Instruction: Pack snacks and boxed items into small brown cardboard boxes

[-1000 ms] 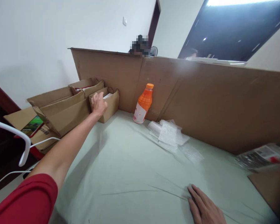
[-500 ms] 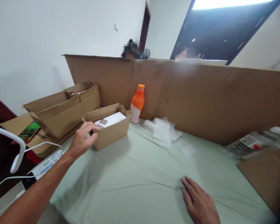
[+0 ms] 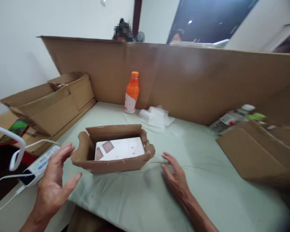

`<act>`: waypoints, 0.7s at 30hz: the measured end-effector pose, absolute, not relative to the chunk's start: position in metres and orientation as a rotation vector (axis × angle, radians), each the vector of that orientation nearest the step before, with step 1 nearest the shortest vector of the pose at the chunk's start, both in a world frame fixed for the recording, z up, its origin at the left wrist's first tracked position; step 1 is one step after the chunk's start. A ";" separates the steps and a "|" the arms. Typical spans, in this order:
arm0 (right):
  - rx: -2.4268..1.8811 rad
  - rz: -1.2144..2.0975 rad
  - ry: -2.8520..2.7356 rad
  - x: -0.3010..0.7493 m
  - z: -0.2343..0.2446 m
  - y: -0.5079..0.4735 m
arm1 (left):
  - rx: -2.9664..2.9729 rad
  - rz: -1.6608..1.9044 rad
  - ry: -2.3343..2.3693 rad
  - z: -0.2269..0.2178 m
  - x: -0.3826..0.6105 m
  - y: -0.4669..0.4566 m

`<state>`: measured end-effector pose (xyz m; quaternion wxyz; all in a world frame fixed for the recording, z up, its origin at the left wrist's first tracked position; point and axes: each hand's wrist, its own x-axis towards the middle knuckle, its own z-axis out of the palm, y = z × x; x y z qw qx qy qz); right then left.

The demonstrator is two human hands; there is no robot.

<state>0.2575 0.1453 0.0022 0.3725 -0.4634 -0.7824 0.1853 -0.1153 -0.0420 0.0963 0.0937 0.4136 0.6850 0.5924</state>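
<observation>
A small open cardboard box [image 3: 116, 166] sits on the green cloth [image 3: 135, 199] in front of me, with ragged flaps at both ends. Inside it lies a white box [image 3: 122, 148] with brownish squares printed on its top. My left hand [image 3: 54, 183] hovers just left of the cardboard box, thumb and fingers spread, not touching it. To the right of the box, my right hand [image 3: 175, 174] is low over the cloth with its fingers apart and holds nothing.
An orange bottle [image 3: 132, 93] stands before a tall cardboard panel [image 3: 188, 80], beside clear plastic wrap [image 3: 158, 117]. Larger cardboard boxes [image 3: 55, 103] are at left, near a white cable [image 3: 4, 177]. At right, a cardboard box [image 3: 256, 154] has a plastic bottle [image 3: 229, 120] behind it. People are beyond the panel.
The small cardboard box has come nearer to me, away from the orange bottle. My left hand has let go of its edge and opened. My right hand has moved toward the box's right end.
</observation>
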 end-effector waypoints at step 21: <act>-1.136 0.974 -1.921 0.221 0.036 0.153 | 1.011 1.546 1.833 0.025 -0.049 0.087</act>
